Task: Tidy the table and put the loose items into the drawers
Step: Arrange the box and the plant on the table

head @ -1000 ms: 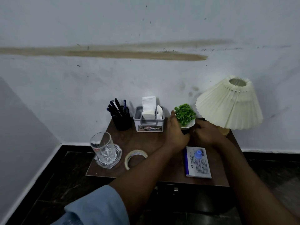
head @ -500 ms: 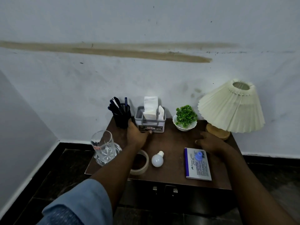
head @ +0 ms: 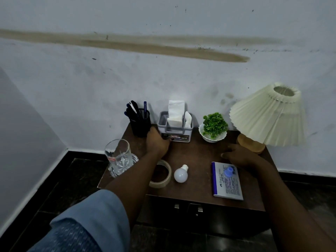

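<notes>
Nudging the grey caddy point(head: 174, 131) at the far desk point(head: 196, 153) edge: left hand point(head: 157, 143) curled against its corner, grip unclear. Right hand point(head: 240, 156) flat, empty. Bulb point(head: 181, 175), tape roll point(head: 161, 176), stamp pad box point(head: 227, 180) loose near front; drawers point(head: 187, 210) closed.

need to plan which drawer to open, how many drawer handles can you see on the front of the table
2. Both sit side by side at the top middle of the dark cabinet front, just under the tabletop edge: the left handle and the right handle. The forearms may hide others.

Dim, soft, wide-angle curvature at edges.
</notes>
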Demonstrator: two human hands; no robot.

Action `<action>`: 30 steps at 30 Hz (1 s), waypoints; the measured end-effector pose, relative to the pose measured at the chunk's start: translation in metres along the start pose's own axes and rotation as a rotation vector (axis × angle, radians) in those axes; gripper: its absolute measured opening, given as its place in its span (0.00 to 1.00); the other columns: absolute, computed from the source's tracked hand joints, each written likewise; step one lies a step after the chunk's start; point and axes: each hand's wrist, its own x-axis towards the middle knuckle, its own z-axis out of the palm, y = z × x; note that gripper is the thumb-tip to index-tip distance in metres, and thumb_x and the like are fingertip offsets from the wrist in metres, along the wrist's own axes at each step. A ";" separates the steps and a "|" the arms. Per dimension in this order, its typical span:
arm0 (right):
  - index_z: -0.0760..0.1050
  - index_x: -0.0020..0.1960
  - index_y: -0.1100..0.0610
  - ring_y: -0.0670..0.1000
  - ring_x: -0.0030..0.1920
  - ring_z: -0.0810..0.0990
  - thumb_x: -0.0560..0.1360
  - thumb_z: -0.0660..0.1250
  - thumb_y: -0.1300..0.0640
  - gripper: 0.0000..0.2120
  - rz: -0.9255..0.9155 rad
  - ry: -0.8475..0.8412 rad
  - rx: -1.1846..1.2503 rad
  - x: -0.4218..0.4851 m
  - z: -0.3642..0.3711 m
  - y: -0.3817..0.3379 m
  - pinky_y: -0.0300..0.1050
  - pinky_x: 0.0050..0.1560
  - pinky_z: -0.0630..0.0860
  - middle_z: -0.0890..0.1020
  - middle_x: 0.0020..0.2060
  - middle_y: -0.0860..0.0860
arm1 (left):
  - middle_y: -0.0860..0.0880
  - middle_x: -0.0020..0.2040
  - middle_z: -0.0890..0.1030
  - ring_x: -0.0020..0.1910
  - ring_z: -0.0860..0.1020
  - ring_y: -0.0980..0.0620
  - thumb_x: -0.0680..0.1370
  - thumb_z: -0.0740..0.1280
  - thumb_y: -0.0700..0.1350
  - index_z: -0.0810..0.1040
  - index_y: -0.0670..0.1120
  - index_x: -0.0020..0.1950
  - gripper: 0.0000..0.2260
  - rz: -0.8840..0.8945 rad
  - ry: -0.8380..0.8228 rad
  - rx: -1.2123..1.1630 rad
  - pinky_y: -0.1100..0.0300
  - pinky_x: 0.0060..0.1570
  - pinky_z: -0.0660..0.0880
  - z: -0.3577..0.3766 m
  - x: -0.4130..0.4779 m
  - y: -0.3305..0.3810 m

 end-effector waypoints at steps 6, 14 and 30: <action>0.77 0.46 0.53 0.55 0.45 0.84 0.79 0.70 0.55 0.04 -0.007 -0.006 -0.010 0.002 0.002 0.000 0.53 0.48 0.79 0.84 0.43 0.56 | 0.35 0.62 0.72 0.60 0.74 0.33 0.76 0.66 0.36 0.69 0.41 0.70 0.21 0.094 0.355 0.066 0.42 0.59 0.75 -0.016 -0.008 0.012; 0.76 0.47 0.50 0.52 0.44 0.84 0.79 0.70 0.53 0.04 -0.020 -0.011 -0.021 0.005 -0.001 0.003 0.48 0.44 0.78 0.85 0.43 0.53 | 0.36 0.63 0.76 0.61 0.78 0.32 0.83 0.59 0.42 0.72 0.43 0.68 0.13 -0.175 0.320 0.129 0.39 0.60 0.76 -0.031 0.018 0.016; 0.74 0.48 0.59 0.50 0.41 0.80 0.79 0.69 0.52 0.10 -0.027 0.061 -0.050 -0.015 -0.001 0.006 0.55 0.48 0.78 0.80 0.43 0.57 | 0.37 0.64 0.78 0.60 0.80 0.34 0.79 0.63 0.38 0.62 0.45 0.71 0.21 -0.043 0.270 0.017 0.42 0.59 0.78 -0.041 -0.008 0.013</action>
